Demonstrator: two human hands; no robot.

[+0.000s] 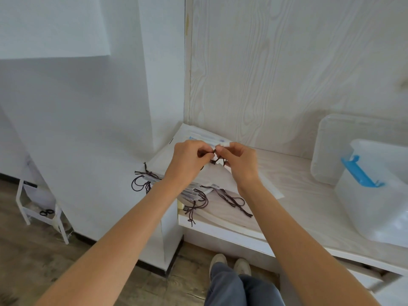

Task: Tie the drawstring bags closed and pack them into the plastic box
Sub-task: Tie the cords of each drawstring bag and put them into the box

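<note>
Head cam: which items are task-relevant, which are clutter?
Job: dark brown drawstring pinched by left hand and right hand; stack of white drawstring bags; clear plastic box with blue latch; clear lid.
Lying about: white step stool; black scissors.

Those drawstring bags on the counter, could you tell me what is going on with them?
A person is tying one white bag: both hands, left and right, pinch its dark cord above the pile of bags at the counter's left end. The clear plastic box with a blue latch stands open to the right, its lid leaning against the wall.
</note>
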